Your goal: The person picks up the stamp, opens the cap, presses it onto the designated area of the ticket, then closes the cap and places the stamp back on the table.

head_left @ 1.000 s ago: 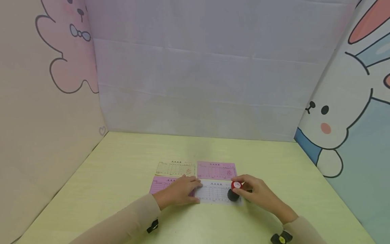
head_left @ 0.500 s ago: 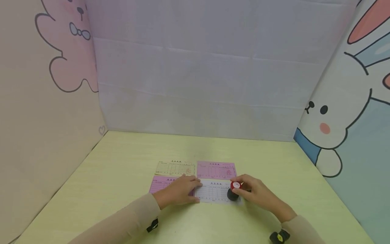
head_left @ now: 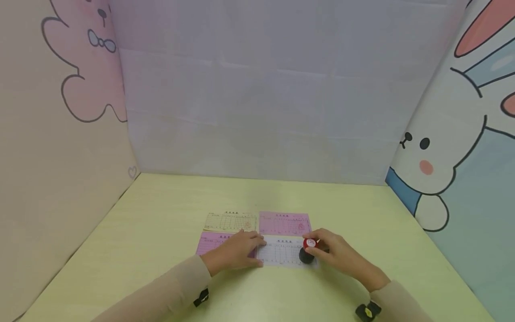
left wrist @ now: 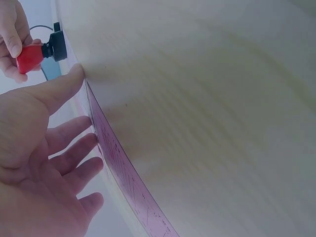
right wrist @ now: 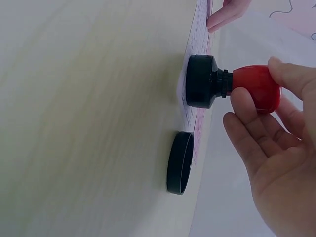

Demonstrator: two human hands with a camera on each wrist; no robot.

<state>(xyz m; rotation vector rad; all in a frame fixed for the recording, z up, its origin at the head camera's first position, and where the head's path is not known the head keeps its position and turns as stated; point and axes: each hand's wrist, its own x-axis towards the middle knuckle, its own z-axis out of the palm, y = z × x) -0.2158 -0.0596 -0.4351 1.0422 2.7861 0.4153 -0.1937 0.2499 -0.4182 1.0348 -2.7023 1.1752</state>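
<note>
My right hand (head_left: 339,255) pinches the red handle (right wrist: 254,88) of a round stamp between thumb and fingers. The stamp's black base (right wrist: 200,81) stands on the right end of a white printed form (head_left: 277,256). My left hand (head_left: 235,251) rests with spread, relaxed fingers across the left edge of that form and a magenta form (head_left: 211,242) beside it, hiding part of the magenta one. Beside the stamp lies a black cap (right wrist: 180,163), its hollow side facing the wrist camera; in the head view my right hand mostly hides it.
Behind these lie a yellow form (head_left: 230,222) and a pink form (head_left: 277,223), both with red marks at their right ends. The pale yellow table (head_left: 161,201) is bounded by a white back wall (head_left: 257,112) and side walls printed with cartoon animals.
The head view has shifted very slightly. Both hands and the stamp keep their places on the forms.
</note>
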